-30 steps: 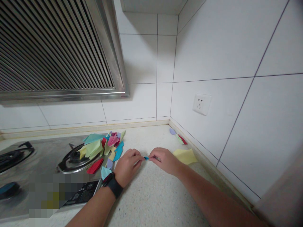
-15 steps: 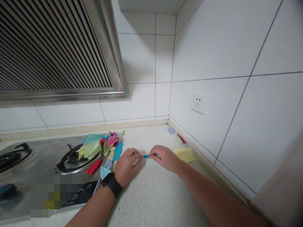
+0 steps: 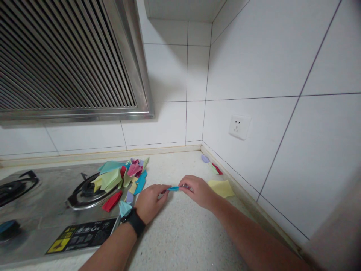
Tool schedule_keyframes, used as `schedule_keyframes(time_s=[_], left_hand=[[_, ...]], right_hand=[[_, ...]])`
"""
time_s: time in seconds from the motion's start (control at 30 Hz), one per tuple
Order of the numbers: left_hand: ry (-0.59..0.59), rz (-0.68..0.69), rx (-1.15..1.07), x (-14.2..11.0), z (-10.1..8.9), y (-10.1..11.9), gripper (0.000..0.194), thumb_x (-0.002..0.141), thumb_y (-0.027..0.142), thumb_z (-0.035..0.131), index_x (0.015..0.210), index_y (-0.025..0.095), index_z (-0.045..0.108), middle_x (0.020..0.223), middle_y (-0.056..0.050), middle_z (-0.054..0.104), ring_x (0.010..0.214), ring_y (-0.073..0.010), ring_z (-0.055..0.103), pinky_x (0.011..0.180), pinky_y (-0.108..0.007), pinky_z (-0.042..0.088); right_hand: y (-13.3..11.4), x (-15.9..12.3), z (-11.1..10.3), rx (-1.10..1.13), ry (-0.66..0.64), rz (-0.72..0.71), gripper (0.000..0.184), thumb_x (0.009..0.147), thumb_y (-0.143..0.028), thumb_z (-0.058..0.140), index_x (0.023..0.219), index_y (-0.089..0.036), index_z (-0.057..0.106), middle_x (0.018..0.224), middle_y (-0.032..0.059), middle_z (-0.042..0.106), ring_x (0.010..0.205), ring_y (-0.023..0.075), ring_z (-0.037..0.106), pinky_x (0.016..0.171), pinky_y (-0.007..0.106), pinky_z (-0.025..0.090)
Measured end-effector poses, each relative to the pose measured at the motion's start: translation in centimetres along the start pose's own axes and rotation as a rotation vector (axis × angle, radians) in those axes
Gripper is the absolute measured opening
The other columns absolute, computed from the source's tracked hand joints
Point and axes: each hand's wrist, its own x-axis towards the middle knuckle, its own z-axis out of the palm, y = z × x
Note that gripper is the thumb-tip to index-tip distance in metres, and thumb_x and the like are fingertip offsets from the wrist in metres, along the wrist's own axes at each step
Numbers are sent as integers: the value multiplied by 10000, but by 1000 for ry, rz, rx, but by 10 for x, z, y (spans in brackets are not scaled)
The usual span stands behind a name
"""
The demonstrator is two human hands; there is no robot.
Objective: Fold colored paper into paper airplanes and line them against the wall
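left hand (image 3: 150, 202) and right hand (image 3: 197, 191) pinch blue paper (image 3: 173, 189) inside the counter's (image 3: 175, 237) back edge; likely light, crease-prone, best held by its ends.

The paper strip (image 3: 173, 188) at lower centre is bright blue. The surface (image 3: 183, 233) is off-white, flecked with darker specks. At lower left, the paper pile (image 3: 110, 178) mixes pale green, yellow, teal, pink, red, blue and lavender, while the watch strap (image 3: 137, 223) is black. The flat sheet (image 3: 221, 188) right of centre is pale yellow. The stove (image 3: 56, 180) is grey, its knob (image 3: 9, 229) blue; its label (image 3: 84, 235) is black with yellow panels and white print. At upper left, the hood (image 3: 70, 60) shows silver and dark diagonal stripes. Dark lines grid the white tiles (image 3: 248, 56).
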Motion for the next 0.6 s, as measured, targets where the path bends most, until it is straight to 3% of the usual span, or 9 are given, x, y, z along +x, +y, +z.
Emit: schedule_keyframes(time_s=[0.6], left_hand=[[-6,83,76,3,-2,-3,273,878,210,516,1080,269,690,887,-50,681,850,-181,611,771,-294,467]], right_hand=[[4,-1,-1,-123,-17,130,113,832,-231,588,939,-216,621,873,17,653,758,134,583,690,243,416]])
